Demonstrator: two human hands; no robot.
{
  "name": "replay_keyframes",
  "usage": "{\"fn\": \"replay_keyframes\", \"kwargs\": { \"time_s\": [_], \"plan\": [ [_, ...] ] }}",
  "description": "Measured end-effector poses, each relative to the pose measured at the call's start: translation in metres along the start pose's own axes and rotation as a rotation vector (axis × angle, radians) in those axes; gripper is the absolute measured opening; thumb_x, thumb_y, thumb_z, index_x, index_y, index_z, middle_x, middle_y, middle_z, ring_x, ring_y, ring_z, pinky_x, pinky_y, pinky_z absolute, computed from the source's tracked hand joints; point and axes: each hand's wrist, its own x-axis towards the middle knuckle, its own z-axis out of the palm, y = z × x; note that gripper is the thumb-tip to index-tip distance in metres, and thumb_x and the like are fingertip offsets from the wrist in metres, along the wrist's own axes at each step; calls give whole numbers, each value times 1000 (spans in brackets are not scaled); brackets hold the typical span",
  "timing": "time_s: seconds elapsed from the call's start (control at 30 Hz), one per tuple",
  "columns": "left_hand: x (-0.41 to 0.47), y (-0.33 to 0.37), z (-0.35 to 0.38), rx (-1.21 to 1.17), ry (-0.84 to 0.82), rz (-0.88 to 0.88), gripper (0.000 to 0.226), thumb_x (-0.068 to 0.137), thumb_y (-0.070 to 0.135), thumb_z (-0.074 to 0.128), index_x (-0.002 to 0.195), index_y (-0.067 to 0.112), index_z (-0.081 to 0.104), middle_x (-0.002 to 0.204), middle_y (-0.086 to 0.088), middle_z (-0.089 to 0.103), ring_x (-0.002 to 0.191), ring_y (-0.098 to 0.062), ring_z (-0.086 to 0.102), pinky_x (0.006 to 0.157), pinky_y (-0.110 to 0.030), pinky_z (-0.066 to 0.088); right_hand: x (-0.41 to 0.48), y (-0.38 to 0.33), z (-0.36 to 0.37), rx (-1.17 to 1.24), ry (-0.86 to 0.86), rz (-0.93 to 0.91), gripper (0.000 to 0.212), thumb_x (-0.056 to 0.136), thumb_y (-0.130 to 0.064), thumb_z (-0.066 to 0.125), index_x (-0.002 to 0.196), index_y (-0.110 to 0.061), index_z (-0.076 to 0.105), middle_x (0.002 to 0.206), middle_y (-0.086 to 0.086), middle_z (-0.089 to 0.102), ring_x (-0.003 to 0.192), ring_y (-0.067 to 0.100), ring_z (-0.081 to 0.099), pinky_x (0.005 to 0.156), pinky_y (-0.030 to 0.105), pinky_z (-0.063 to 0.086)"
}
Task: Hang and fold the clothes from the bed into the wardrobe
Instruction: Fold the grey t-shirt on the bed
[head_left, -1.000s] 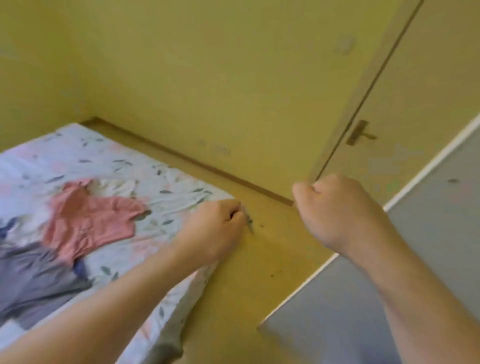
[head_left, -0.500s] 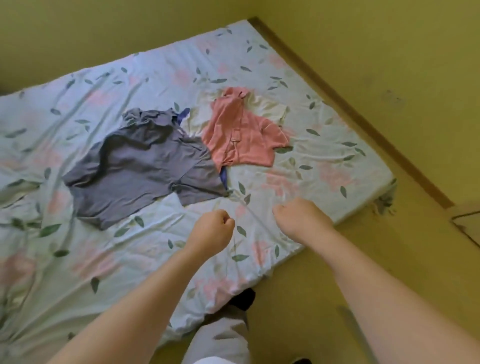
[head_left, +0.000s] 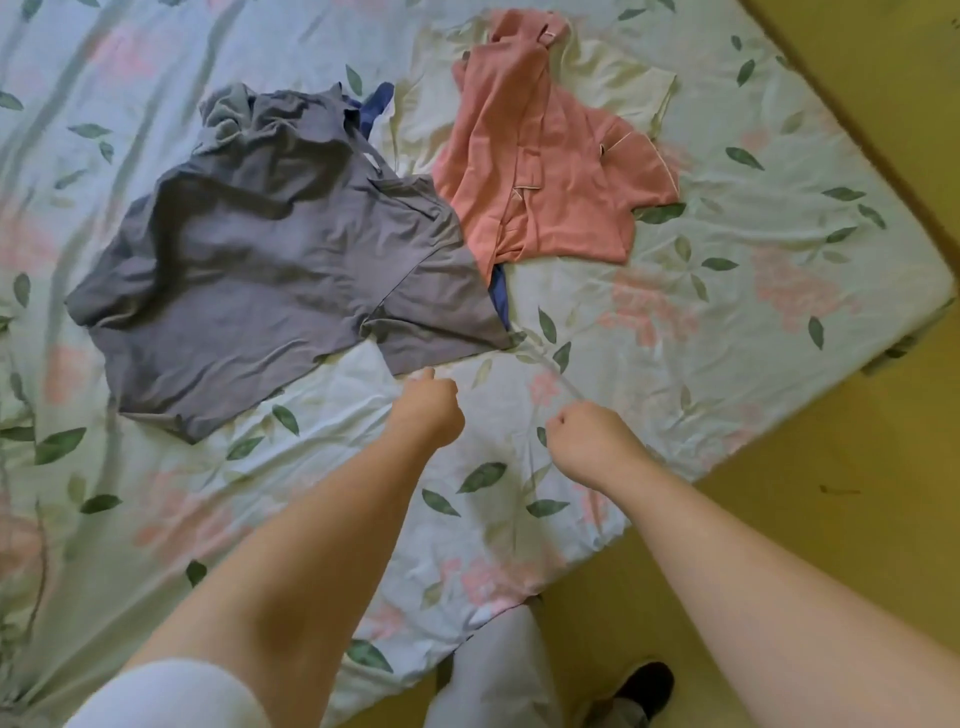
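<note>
A crumpled grey T-shirt lies spread on the floral bed sheet. Right of it lies a pink short-sleeved shirt, which rests on a pale cream garment. Bits of a blue garment peek out from under the grey and pink ones. My left hand hovers as a fist just below the grey T-shirt's lower hem, apart from it. My right hand is also curled into a fist over the sheet, right of the left. Nothing shows in either fist.
The mattress corner sits at the right, with yellow floor beyond it. My trouser leg and dark shoe stand at the bed's near edge.
The view has swung from the wall and door down onto the bed, then closer. Both fists now hang over the sheet near the grey T-shirt.
</note>
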Motion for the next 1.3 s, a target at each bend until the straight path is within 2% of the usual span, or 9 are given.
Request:
{"fn": "replay_keyframes", "kwargs": {
  "time_s": [0.23, 0.3, 0.4, 0.57, 0.77, 0.9, 1.07, 1.2, 1.3],
  "plan": [
    [80, -23, 1, 318, -138, -56, 70, 90, 5, 40, 158, 19, 27, 167, -5, -21, 153, -39, -15, 117, -57, 22, 37, 8, 20, -53, -35, 45, 32, 103, -18, 38, 72, -15, 45, 75, 2, 50, 69, 20, 47, 50, 27, 31],
    [84, -30, 3, 247, -62, -80, 70, 90, 4, 39, 158, 10, 23, 169, -7, -3, 155, -36, -2, 118, -54, 24, 42, 7, 22, -49, -39, 40, 35, 104, -22, 36, 70, -18, 41, 72, 1, 46, 69, 20, 45, 50, 28, 29],
    [82, -34, -6, -70, 219, -86, 42, 85, 2, 48, 124, 2, 64, 129, -16, 54, 123, -37, 51, 98, -43, 45, 43, 4, 21, -38, -60, 35, 38, 104, -23, 37, 66, -18, 36, 67, 1, 40, 59, 16, 37, 48, 29, 26],
    [24, -23, -68, -705, 495, -164, 22, 87, 5, 43, 103, 13, 56, 106, -10, 63, 97, -31, 56, 80, -37, 43, 15, -11, 3, 4, -99, -4, 42, 103, -25, 43, 62, -17, 36, 62, 1, 37, 56, 17, 35, 48, 29, 25],
    [-108, 28, -140, -908, 380, 90, 38, 74, -3, 59, 104, 17, 46, 92, -6, 59, 84, -26, 60, 72, -46, 54, -42, -35, -22, 117, -221, -127, 25, 95, -35, 62, 105, -13, 71, 102, 4, 68, 99, 27, 65, 80, 31, 53],
    [-194, 90, -176, -1379, 129, 315, 52, 61, 2, 73, 106, 20, 54, 106, -15, 63, 98, -35, 66, 83, -47, 59, -92, -48, -29, 125, -384, -214, 88, 72, -74, 69, 146, -31, 47, 145, -11, 50, 131, 17, 51, 106, 33, 45],
    [-253, 145, -223, -1698, -17, 581, 52, 70, -7, 74, 116, 11, 58, 113, -15, 63, 103, -28, 66, 81, -35, 55, -140, -39, -56, 142, -12, -35, 62, 102, -57, 40, 140, -9, 52, 139, 11, 58, 128, 31, 54, 102, 34, 41],
    [-264, 151, -242, -1629, 63, 521, 71, 72, 9, 77, 137, 13, 50, 121, -12, 63, 104, -29, 68, 83, -36, 56, -172, -17, -108, 152, 591, -319, 33, 91, -45, 68, 102, -14, 72, 87, 14, 69, 87, 32, 71, 66, 27, 49],
    [-277, 154, -233, -1195, 241, 415, 61, 85, 21, 76, 140, 19, 48, 127, -6, 63, 102, -18, 68, 84, -35, 58, -192, -9, -150, 726, 337, -134, 48, 98, -47, 54, 121, -6, 64, 110, 10, 66, 114, 32, 63, 95, 37, 50]
  ]
}}
